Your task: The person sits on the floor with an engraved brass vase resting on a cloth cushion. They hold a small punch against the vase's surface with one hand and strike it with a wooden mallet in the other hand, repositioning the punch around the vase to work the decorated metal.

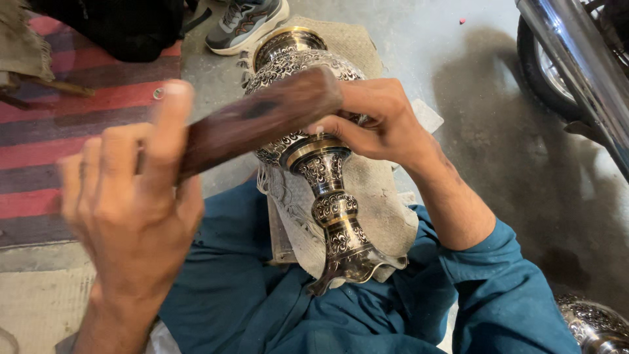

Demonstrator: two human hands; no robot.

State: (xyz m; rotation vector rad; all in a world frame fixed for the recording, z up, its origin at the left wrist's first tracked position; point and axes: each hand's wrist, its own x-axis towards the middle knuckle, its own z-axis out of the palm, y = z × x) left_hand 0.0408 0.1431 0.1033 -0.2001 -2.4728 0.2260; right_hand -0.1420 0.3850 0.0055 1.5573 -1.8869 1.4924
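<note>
Lying across your lap on a worn cloth pad [377, 196], the engraved metal vase [314, 151] points its flared foot toward you and its mouth away, toward the concrete floor [472, 72]. That tilt puts the patterned belly right under your hands. Your right hand [377, 118] sits on the shoulder of the vase, fingers pinched together on what may be a small tool, though it is too hidden to tell, so I cannot tell what the grip encloses. Your left hand [134, 196] has its grip clamped on the dark wooden mallet [255, 121], whose head sits over the vase just beside your right fingers; the index finger is raised off the handle.

Around you, your teal clothing [262, 295] frames the pad. A striped red rug [46, 144] lies to the left, with another person's grey shoe [249, 23] beyond the vase mouth. A motorcycle wheel and chrome pipe [576, 59] crowd the right, and 1 more engraved metal piece [593, 324] rests by your right elbow.
</note>
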